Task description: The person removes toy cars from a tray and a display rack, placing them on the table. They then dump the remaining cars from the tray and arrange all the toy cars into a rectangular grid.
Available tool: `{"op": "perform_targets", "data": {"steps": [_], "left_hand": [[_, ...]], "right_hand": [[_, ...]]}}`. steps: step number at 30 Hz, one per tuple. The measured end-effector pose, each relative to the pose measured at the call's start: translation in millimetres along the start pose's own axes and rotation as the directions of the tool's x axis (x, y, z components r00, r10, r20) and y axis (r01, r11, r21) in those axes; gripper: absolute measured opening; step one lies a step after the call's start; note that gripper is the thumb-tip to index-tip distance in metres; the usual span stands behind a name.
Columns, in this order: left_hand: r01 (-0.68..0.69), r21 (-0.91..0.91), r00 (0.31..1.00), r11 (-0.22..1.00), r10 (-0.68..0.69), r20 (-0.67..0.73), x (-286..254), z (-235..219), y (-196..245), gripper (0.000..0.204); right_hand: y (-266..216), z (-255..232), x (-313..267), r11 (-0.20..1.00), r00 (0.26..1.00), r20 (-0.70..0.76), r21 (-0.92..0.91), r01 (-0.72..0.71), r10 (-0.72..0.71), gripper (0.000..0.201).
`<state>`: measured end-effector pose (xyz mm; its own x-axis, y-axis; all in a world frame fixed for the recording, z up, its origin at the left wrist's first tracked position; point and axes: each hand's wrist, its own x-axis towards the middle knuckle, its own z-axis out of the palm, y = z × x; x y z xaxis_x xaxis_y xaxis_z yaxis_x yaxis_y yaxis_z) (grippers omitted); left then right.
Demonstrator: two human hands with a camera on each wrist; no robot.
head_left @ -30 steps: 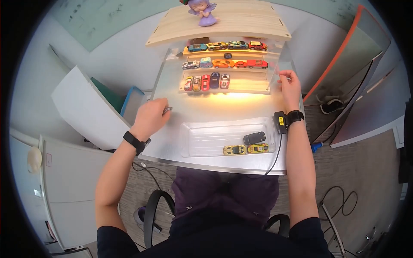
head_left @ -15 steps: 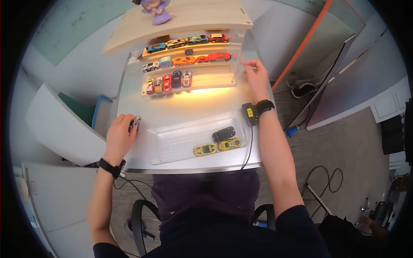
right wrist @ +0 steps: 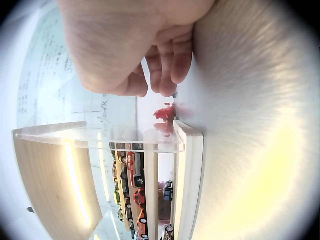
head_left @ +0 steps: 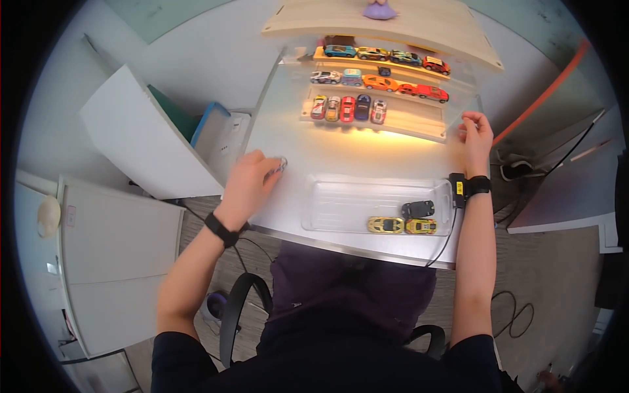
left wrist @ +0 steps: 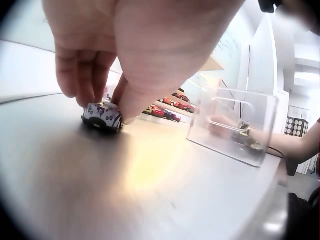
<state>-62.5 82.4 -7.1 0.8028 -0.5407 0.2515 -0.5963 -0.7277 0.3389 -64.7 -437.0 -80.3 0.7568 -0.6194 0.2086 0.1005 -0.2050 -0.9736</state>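
My left hand (head_left: pixel 247 183) pinches a small white-and-purple toy car (left wrist: pixel 102 117) between thumb and fingers, low over the table left of the clear plastic tray (head_left: pixel 341 203). In the left wrist view the car's end faces the camera, with the fingers covering its top. My right hand (head_left: pixel 476 137) is beside the right end of the lit display shelf (head_left: pixel 413 128), its fingers loosely bent with nothing between them. Toy cars stand on the shelf's three tiers; the front row includes a red car (head_left: pixel 347 109) and a dark blue car (head_left: pixel 363 108).
Inside the tray, toward its right end, lie a black toy car (head_left: pixel 418 209), a gold one (head_left: pixel 385 225) and a yellow one (head_left: pixel 420 226). A purple figurine (head_left: pixel 380 10) stands on the shelf's wooden top. A cable (head_left: pixel 440 241) runs from the right wrist camera over the table's front edge.
The head view swings one way and back. The left hand keeps hold of the toy car beside the tray, its wrist turning slightly. The right hand stays by the shelf's end.
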Motion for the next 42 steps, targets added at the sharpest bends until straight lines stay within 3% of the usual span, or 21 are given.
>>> {"op": "perform_targets", "data": {"steps": [5, 8, 13, 17, 21, 24, 29, 32, 38, 42], "left_hand": [[0.093, 0.028, 0.995, 0.995, -0.092, -0.038, -68.0, -17.3, 10.2, 0.018], [0.092, 0.008, 0.995, 0.996, -0.092, -0.029, -71.5, -20.0, 8.2, 0.019], [0.122, 0.009, 0.991, 0.992, -0.122, 0.053, -19.9, -6.0, 9.6, 0.015], [0.017, -0.015, 0.999, 1.000, -0.018, -0.044, 43.9, 25.7, 0.1, 0.017], [-0.036, -0.015, 0.991, 0.999, 0.034, -0.133, 43.0, 36.5, -4.9, 0.019], [0.065, 0.042, 0.996, 0.997, -0.062, -0.057, -4.2, 12.2, 8.3, 0.018], [0.074, 0.012, 0.994, 0.997, -0.073, -0.078, -84.7, -8.1, 10.3, 0.024], [0.035, 0.030, 0.996, 0.999, -0.033, -0.081, -70.2, -4.5, 9.7, 0.021], [0.032, 0.036, 0.997, 0.999, -0.029, -0.069, 35.6, 22.5, 11.6, 0.015], [-0.011, 0.034, 0.997, 0.999, 0.014, -0.074, 13.1, 17.5, 7.0, 0.015]], "right_hand": [[-4.1, 1.5, -3.5, 1.000, 1.000, 0.001, -0.009, -0.004, 0.004, 0.010], [-4.8, 3.2, -4.5, 0.999, 1.000, -0.011, 0.031, -0.027, 0.028, 0.009], [-8.5, 3.4, -5.7, 0.999, 0.999, -0.003, 0.021, -0.034, 0.034, 0.009], [-8.1, 3.3, -3.3, 0.999, 0.999, 0.000, 0.021, -0.033, 0.033, 0.007], [-6.0, 2.2, -1.5, 0.999, 1.000, 0.016, 0.039, -0.023, 0.022, 0.007], [-3.0, 1.9, -2.0, 0.999, 1.000, 0.021, 0.037, -0.016, 0.015, 0.008], [6.0, 3.1, 0.4, 0.999, 0.999, 0.008, 0.020, 0.038, -0.038, 0.010], [5.1, 7.1, -0.9, 0.998, 0.998, -0.021, 0.028, 0.062, -0.062, 0.011], [5.2, 4.4, 1.2, 1.000, 1.000, -0.016, 0.003, 0.018, -0.018, 0.008], [5.0, 3.9, -1.1, 0.999, 1.000, -0.019, 0.050, 0.014, -0.013, 0.009]]}}
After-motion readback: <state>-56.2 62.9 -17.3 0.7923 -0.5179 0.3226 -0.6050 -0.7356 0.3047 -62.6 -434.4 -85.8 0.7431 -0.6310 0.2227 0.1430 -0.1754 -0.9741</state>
